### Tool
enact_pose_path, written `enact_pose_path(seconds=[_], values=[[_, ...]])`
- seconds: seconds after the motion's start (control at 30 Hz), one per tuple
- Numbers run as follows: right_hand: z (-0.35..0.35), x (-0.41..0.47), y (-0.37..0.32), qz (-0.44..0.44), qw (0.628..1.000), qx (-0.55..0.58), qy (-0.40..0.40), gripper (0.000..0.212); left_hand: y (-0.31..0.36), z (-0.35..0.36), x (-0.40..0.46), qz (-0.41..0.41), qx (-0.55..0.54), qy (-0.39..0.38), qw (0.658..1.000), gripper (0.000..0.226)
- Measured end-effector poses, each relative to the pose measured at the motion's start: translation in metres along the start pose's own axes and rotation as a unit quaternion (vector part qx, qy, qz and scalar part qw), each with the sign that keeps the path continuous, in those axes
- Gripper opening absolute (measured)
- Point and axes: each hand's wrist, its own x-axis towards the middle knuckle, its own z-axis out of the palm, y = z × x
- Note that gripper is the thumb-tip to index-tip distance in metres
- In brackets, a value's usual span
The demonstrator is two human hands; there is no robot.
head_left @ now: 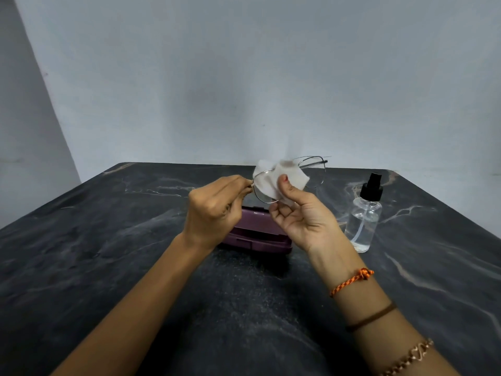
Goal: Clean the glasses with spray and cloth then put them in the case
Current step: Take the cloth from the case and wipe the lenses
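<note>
Thin wire-framed glasses (315, 164) are held up above the table. My left hand (214, 210) pinches the frame at its left hinge. My right hand (301, 215) presses a white cloth (271, 180) around the left lens, thumb in front and fingers behind. The right lens sticks out bare to the right. Below my hands a purple glasses case (257, 240) lies shut on the dark marble table (135, 240), partly hidden by my wrists. A clear spray bottle (364, 218) with a black nozzle stands upright to the right of the case.
A pale grey wall rises right behind the table's far edge (244, 164). The table's left edge runs diagonally toward me. My right wrist carries an orange thread, a brown band and a chain bracelet (406, 359).
</note>
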Motion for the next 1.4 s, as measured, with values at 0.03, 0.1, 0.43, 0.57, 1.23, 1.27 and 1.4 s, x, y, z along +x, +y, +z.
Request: enact_pose_path(seconds=[0.03,0.1,0.43,0.57,1.23,1.27,1.4], values=[[0.002,0.000,0.002,-0.007,0.999,0.036,-0.009,0.006,0.001,0.001,-0.001,-0.001,-0.005,-0.003,1.000,0.003],[0.003,0.000,0.007,-0.019,0.996,0.076,-0.031,0.003,0.004,0.003,-0.002,-0.007,-0.016,-0.011,1.000,0.004],[-0.001,0.001,0.005,-0.089,0.983,-0.145,-0.072,0.010,0.003,0.001,0.000,-0.011,-0.011,-0.027,1.000,0.020],[-0.005,0.001,-0.007,-0.128,0.957,-0.245,-0.083,0.018,0.003,0.000,0.000,-0.007,-0.011,-0.028,1.000,0.015],[-0.004,0.004,-0.002,-0.154,0.968,-0.169,-0.102,0.015,0.009,0.003,0.001,0.002,-0.010,-0.028,1.000,0.017],[-0.005,0.004,-0.002,-0.166,0.961,-0.194,-0.105,0.016,0.009,0.002,0.001,-0.004,-0.009,-0.023,1.000,0.017],[-0.007,0.005,-0.004,-0.185,0.947,-0.243,-0.103,0.018,0.006,0.001,0.004,-0.018,-0.015,-0.002,1.000,0.009]])
